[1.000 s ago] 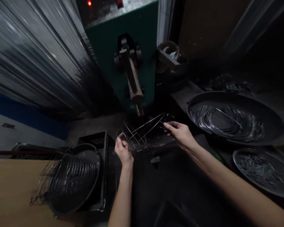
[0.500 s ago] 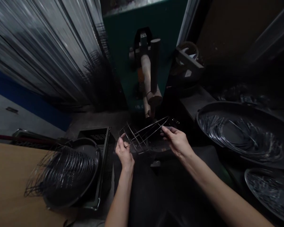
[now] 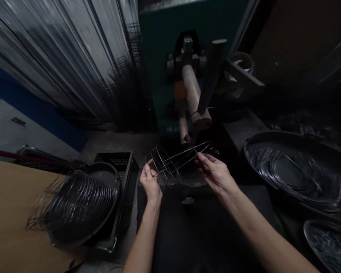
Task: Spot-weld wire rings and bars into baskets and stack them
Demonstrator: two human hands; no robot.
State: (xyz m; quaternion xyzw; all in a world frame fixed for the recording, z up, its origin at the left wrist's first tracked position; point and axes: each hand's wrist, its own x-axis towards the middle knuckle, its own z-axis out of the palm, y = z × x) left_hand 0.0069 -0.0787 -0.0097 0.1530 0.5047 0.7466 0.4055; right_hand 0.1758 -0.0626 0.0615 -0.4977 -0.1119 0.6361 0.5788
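Observation:
A small frame of bent metal wire (image 3: 165, 163), with rings and cross rods, is held up between my two hands at the middle of the head view. My left hand (image 3: 150, 181) pinches its left ring. At the other end, my right hand (image 3: 213, 170) has thumb and fingers closed on the wire near the narrow right tip. Just beyond the frame are the cylindrical arms (image 3: 194, 93) of a green machine (image 3: 159, 57), the lower one ending close behind the wire. Whether the wire touches it, I cannot tell.
To the left, a round black basin (image 3: 115, 178) with many wire rings (image 3: 82, 193) rests on a dark plastic crate (image 3: 124, 197). On the right are a large pan (image 3: 252, 170) of wire hoops and a smaller bowl (image 3: 308, 231) of short metal pieces.
The view has shifted, so the machine sits further right and the right-hand pans further right and lower. Both hands keep their grip on the wire frame, which is tilted slightly differently.

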